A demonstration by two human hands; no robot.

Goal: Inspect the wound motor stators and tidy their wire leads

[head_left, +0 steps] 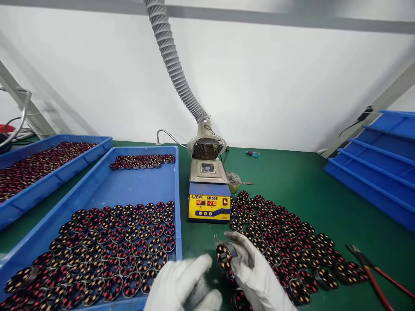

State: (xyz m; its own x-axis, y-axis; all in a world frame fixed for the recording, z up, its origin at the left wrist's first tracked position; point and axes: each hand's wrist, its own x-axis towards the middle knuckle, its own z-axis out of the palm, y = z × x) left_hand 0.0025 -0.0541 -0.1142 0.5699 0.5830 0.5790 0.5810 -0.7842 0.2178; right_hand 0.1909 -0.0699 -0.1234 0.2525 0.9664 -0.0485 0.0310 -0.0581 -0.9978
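Note:
My right hand (251,270), in a white glove, grips a motor stator (223,255) between thumb and fingers. The stator is a black ring with tan coil ends, and thin wire ends stick up from it. My left hand (184,283), also gloved, is just left of it, fingers curved and apart from the thumb. It is slightly blurred, and I see nothing held in it. To the right, many loose stators (269,237) with red or tan coils lie on the green table. Rows of similar stators (112,250) fill the near part of a blue tray (139,183).
A yellow-and-blue solder pot (209,207) stands mid-table beneath a grey exhaust hose (171,60). Beside it is a small tub (233,183) with a stick across it. Red-handled pliers (369,268) lie right. Stacked blue trays (376,160) and another filled tray (48,190) flank the table.

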